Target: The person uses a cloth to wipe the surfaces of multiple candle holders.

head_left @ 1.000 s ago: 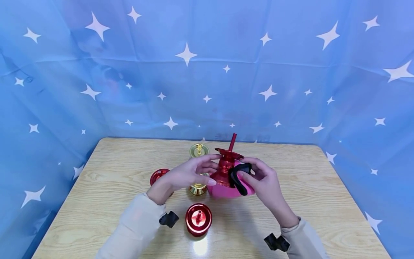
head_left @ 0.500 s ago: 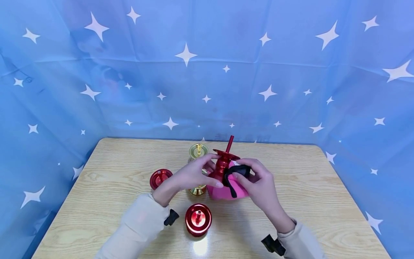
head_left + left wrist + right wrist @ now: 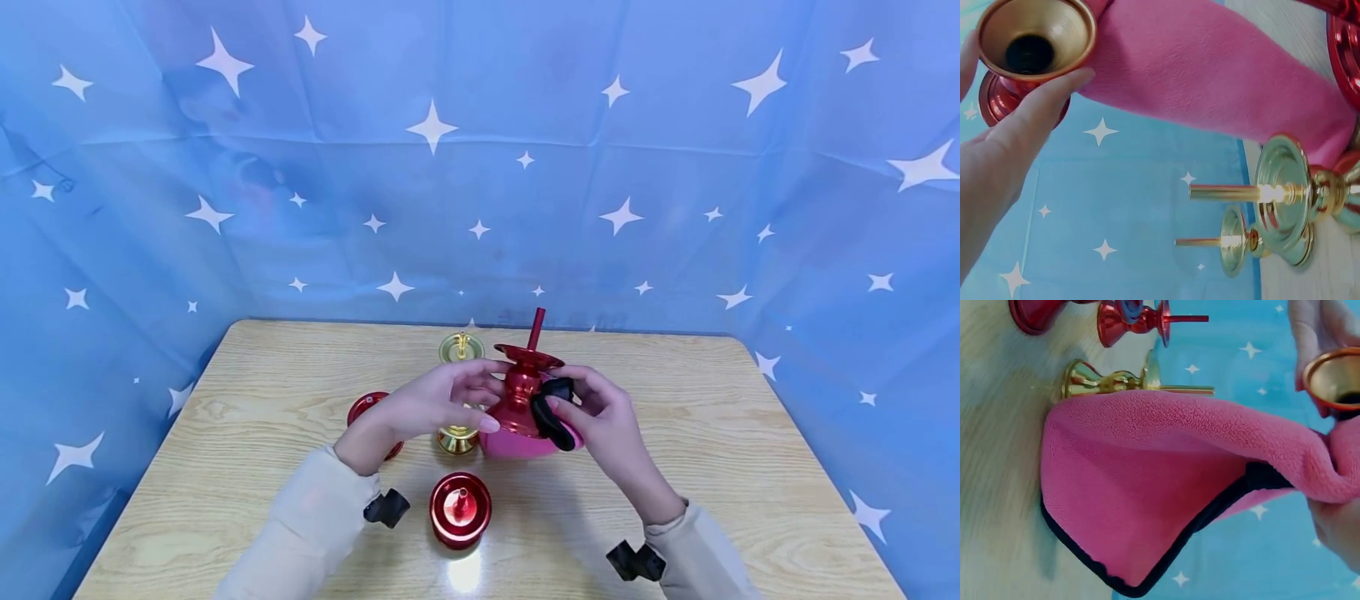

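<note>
My left hand (image 3: 438,400) grips a red metal candlestick (image 3: 519,398) between thumb and fingers, raised above the table and leaning, its spike pointing up. In the left wrist view its hollow golden underside (image 3: 1038,34) faces the camera, with the thumb along the rim. Against its right side my right hand (image 3: 606,421) pinches a pink cloth (image 3: 1147,450) with black edging (image 3: 1179,547). The cloth drapes down from the hand toward the table, and its bunched part lies right by the candlestick's base.
Another red candlestick (image 3: 461,510) stands nearer on the wooden table (image 3: 720,467). A further red one (image 3: 366,404) is partly behind the left wrist. Two gold candlesticks, a far one (image 3: 461,346) and a nearer one (image 3: 457,442), stand behind the left hand. A blue starry curtain (image 3: 480,183) hangs behind.
The held candlestick shifts slightly left, then back right and up, with small movements of both hands. The cloth's black edging changes its fold beside it. The standing candlesticks stay in place.
</note>
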`<state>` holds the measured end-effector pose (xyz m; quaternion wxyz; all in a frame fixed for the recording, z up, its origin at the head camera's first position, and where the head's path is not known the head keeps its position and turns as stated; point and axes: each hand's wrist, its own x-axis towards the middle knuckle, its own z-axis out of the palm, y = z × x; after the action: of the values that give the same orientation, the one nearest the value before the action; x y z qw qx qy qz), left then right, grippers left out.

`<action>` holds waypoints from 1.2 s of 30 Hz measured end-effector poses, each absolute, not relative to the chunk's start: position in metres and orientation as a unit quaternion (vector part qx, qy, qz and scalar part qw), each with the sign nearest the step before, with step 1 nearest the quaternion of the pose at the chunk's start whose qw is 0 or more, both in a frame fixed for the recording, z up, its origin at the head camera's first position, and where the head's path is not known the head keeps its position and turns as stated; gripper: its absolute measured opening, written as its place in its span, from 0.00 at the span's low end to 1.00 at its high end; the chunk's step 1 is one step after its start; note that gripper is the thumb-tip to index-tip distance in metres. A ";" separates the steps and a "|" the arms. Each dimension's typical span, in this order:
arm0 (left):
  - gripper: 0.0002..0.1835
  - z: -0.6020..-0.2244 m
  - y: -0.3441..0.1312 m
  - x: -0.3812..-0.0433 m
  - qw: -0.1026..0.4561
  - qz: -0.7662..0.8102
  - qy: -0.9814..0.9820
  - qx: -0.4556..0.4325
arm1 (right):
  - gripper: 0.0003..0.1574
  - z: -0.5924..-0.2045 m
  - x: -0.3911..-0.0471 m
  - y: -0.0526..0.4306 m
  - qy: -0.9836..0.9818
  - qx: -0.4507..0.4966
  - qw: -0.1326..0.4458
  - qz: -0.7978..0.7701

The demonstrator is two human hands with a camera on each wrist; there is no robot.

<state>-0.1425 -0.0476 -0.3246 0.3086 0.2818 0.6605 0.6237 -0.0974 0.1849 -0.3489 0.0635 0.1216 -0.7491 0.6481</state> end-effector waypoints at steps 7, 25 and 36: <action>0.34 -0.331 -0.042 -0.143 0.271 0.583 0.718 0.267 | 0.19 -0.337 -0.089 0.180 -0.759 0.117 0.097 0.633; 0.34 -0.330 -0.045 -0.141 0.325 0.655 0.608 0.308 | 0.19 -0.347 -0.090 0.189 -0.718 0.117 0.091 0.680; 0.28 -0.332 -0.033 -0.143 0.304 0.713 0.613 0.151 | 0.18 -0.353 -0.092 0.188 -0.711 0.207 0.137 0.658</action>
<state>-0.1434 -0.0329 -0.3319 0.3040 0.1512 0.6131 0.7133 -0.0920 0.1884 -0.3528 0.1372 0.2068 -0.7108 0.6582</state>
